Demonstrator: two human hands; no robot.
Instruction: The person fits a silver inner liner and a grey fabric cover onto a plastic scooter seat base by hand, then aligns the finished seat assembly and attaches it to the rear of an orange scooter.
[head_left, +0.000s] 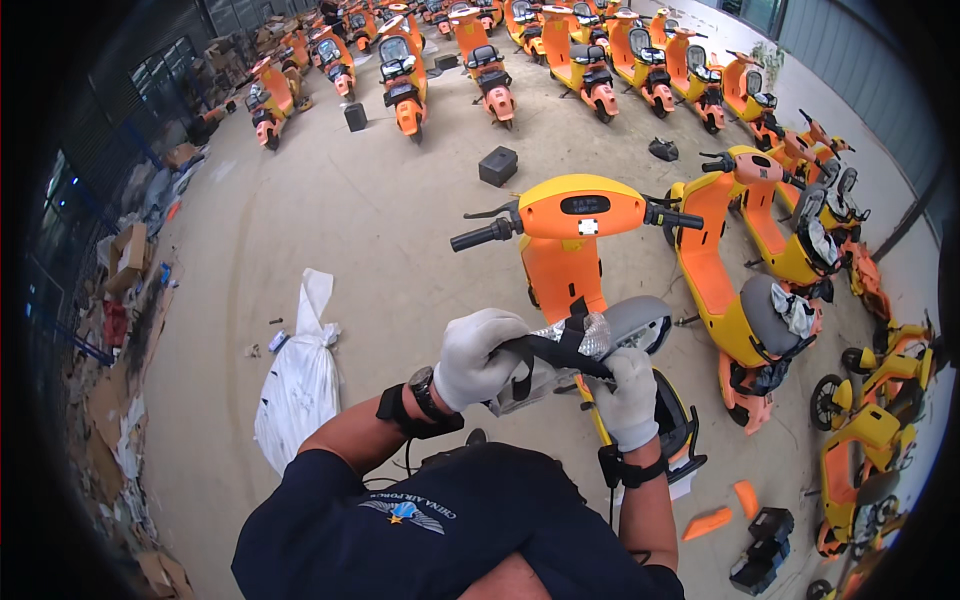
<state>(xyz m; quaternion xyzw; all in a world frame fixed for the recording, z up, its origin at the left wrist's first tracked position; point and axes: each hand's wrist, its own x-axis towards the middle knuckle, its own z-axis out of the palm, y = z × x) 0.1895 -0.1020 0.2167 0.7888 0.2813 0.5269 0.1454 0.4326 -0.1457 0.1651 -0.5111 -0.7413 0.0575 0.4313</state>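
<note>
Black strap runs btwn L grip and R grip, just by the nearest scooter. L grip's clenched round one part, R grip pinches another, prob. to hold it spread w/o slack. Crinkled clear wrap sits right beside it. Grey seat looks tipped up, prob. for access to the dark compartment; can't see the hinge.

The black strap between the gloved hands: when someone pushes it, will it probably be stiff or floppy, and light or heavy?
The black strap is probably flexible, because it bends near the left hand. It seems likely light, since it looks thin and flat between that hand and the right hand.
</note>
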